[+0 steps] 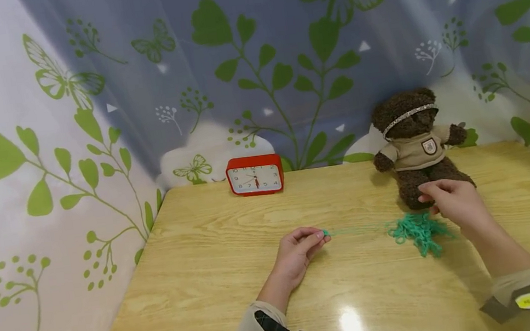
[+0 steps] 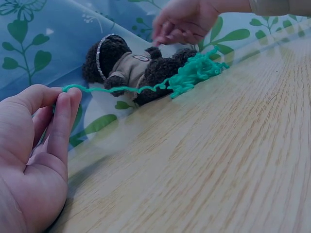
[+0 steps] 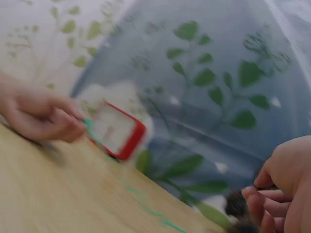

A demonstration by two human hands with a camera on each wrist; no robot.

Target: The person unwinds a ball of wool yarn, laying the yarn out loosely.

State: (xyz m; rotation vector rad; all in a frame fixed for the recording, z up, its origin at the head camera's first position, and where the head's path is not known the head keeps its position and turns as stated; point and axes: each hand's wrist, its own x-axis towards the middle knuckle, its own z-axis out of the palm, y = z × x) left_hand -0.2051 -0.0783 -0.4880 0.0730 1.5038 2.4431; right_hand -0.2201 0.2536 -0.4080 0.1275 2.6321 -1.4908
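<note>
My left hand (image 1: pixel 297 255) pinches the end of a strand of green yarn (image 2: pixel 104 90) between thumb and fingertips, just above the table. From there the strand runs rightward, nearly straight, to a loose tangled heap of the same yarn (image 1: pixel 419 232) on the wood. Over the right side of that heap hovers my right hand (image 1: pixel 456 205), its fingers loosely bent and nothing visible between them. The left wrist view shows this right hand (image 2: pixel 187 22) apart from the yarn. Behind the heap a brown teddy bear (image 1: pixel 417 152) in a beige shirt sits against the curtain.
A red alarm clock (image 1: pixel 255 175) stands at the table's back edge, left of the bear. Leaf-and-butterfly printed fabric (image 1: pixel 274 76) hangs along the back and left sides. The wooden tabletop (image 1: pixel 200 284) reflects a bright light near its front.
</note>
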